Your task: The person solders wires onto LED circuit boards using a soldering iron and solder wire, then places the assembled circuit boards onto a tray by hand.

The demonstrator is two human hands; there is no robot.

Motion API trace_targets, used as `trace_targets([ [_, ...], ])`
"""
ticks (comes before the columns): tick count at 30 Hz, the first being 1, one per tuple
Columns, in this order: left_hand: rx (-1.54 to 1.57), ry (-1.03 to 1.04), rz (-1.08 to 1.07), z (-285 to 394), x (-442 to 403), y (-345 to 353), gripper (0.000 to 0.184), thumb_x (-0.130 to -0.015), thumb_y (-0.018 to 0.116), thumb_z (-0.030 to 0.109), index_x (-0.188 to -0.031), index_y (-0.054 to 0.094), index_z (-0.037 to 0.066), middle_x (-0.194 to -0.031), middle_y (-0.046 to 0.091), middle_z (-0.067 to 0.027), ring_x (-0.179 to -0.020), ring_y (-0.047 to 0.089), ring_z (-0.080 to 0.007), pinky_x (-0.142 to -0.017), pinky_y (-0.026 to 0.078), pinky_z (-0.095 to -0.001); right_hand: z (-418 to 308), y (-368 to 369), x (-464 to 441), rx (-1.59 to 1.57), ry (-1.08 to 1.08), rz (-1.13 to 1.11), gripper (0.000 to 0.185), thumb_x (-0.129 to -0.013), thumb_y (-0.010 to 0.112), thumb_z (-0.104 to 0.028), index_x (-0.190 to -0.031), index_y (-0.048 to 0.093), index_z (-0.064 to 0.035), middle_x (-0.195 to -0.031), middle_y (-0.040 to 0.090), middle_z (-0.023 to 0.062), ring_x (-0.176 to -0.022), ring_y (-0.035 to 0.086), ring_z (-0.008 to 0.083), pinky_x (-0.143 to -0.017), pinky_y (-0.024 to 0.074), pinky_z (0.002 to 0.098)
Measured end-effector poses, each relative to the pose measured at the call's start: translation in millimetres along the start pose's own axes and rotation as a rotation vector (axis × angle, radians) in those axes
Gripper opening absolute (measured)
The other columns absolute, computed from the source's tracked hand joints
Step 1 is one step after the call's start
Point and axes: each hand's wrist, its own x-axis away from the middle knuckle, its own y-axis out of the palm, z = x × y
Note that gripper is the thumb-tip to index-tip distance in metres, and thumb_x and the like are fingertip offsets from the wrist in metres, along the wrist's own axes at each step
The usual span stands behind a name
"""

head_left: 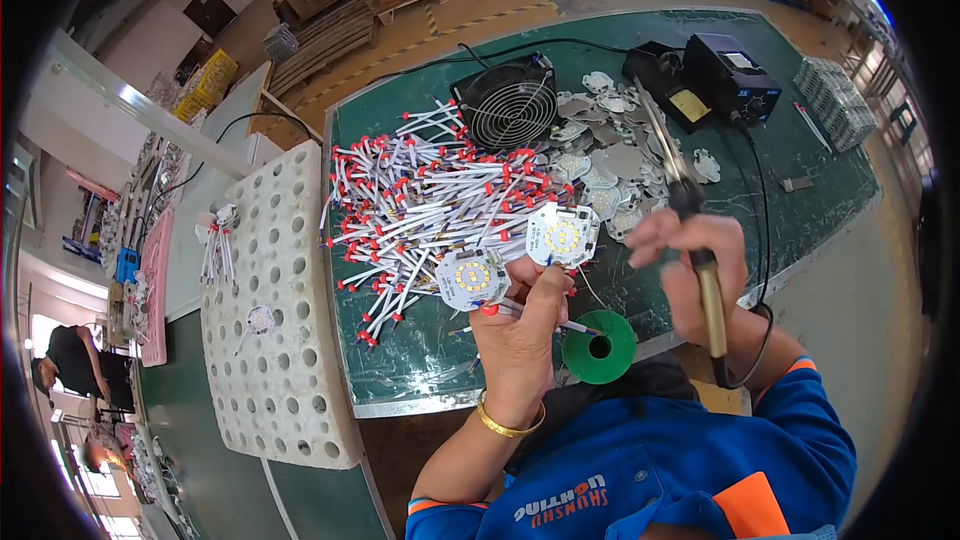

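Note:
My left hand [522, 335] is closed around two white LED boards. One LED board [562, 236] is higher up, near my thumb, and the other LED board [470, 280] hangs to its left, with a red-collared white wire near my fingers. My right hand [705, 265], slightly blurred, grips a soldering iron [711, 310] by its handle. The iron's metal shaft points up and away, toward the soldering iron stand [655, 65]. Below the boards sits a green solder spool [598, 365], close to my left wrist.
Many white wires with red collars [420, 200] are heaped behind my left hand. Loose LED boards [610, 145] lie beside a black fan [507, 105]. A soldering station [735, 75] stands at the back right, its cable looping down. A holed foam block [270, 340] sits left.

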Motion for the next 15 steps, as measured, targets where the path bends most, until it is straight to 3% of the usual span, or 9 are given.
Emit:
trace_targets([
  [1, 0.004, 0.001, 0.001, 0.2, 0.0, -0.1, 0.008, -0.079, 0.054, 0.003, -0.072, 0.052, 0.003, -0.066, 0.056, -0.0062, -0.049, 0.043, -0.0075, -0.047, 0.033, -0.0198, -4.4, -6.1, 0.8, 0.001, -0.002, -0.004, 0.022, -0.078, 0.056, -0.001, -0.096, 0.043, -0.0033, -0.079, 0.06, 0.0147, -0.063, 0.059, 0.0185, -0.059, 0.0476, 0.0284],
  [3, -0.019, 0.049, -0.019, 0.9, 0.7, -1.4, 0.008, -0.079, 0.055, 0.002, -0.071, 0.051, 0.003, -0.066, 0.056, -0.0066, -0.049, 0.043, -0.0077, -0.046, 0.033, -0.02, -11.5, -16.8, 2.2, -0.179, 0.025, -0.151, 0.017, -0.086, 0.05, -0.017, -0.094, 0.043, -0.0036, -0.077, 0.06, 0.0159, -0.063, 0.059, 0.0196, -0.061, 0.0484, 0.0298],
  [4, -0.017, 0.051, -0.015, 1.5, 1.2, -1.3, 0.008, -0.079, 0.055, 0.002, -0.071, 0.051, 0.003, -0.066, 0.056, -0.0066, -0.049, 0.043, -0.0077, -0.046, 0.033, -0.02, -13.4, -17.9, 7.0, -0.146, 0.026, -0.134, 0.035, -0.088, 0.044, -0.038, -0.095, 0.044, -0.0044, -0.077, 0.06, 0.0156, -0.06, 0.057, 0.0205, -0.057, 0.0459, 0.0314],
  [7, -0.06, 0.073, 0.0, 3.8, 3.9, 0.1, 0.008, -0.078, 0.056, 0.002, -0.072, 0.051, 0.003, -0.067, 0.056, -0.0068, -0.049, 0.043, -0.0078, -0.046, 0.033, -0.0199, -11.4, -32.6, 8.8, -0.092, -0.149, -0.247, 0.046, -0.084, 0.044, -0.05, -0.095, 0.045, -0.005, -0.08, 0.06, 0.0154, -0.056, 0.054, 0.022, -0.053, 0.0412, 0.0339],
  [8, -0.062, 0.077, 0.004, 4.4, 4.5, 0.6, 0.008, -0.078, 0.056, 0.002, -0.072, 0.051, 0.002, -0.067, 0.056, -0.0067, -0.049, 0.043, -0.0078, -0.046, 0.033, -0.0199, -12.9, -27.8, 8.7, -0.088, -0.187, -0.185, 0.052, -0.082, 0.043, -0.055, -0.093, 0.049, -0.0046, -0.074, 0.056, 0.0104, -0.052, 0.049, 0.0221, -0.052, 0.0364, 0.0353],
  [13, -0.092, 0.108, -0.002, 5.8, 5.8, 2.2, 0.006, -0.078, 0.056, 0.002, -0.073, 0.052, 0.002, -0.067, 0.056, -0.0067, -0.049, 0.044, -0.0078, -0.045, 0.033, -0.0197, -20.7, -39.0, 10.8, -0.024, -0.172, -0.302, 0.045, -0.081, 0.05, -0.049, -0.088, 0.056, -0.0046, -0.06, 0.042, 0.0038, -0.051, 0.044, 0.0212, -0.054, 0.0361, 0.0339],
  [15, -0.078, 0.116, 0.025, 7.5, 7.2, 5.9, 0.006, -0.078, 0.056, 0.001, -0.074, 0.051, 0.002, -0.067, 0.055, -0.0062, -0.05, 0.044, -0.0079, -0.045, 0.033, -0.0195, -24.3, -40.8, 8.0, -0.003, -0.151, -0.349, 0.028, -0.078, 0.057, -0.032, -0.088, 0.057, -0.0058, -0.061, 0.044, 0.0037, -0.052, 0.045, 0.0199, -0.055, 0.0366, 0.0334],
])
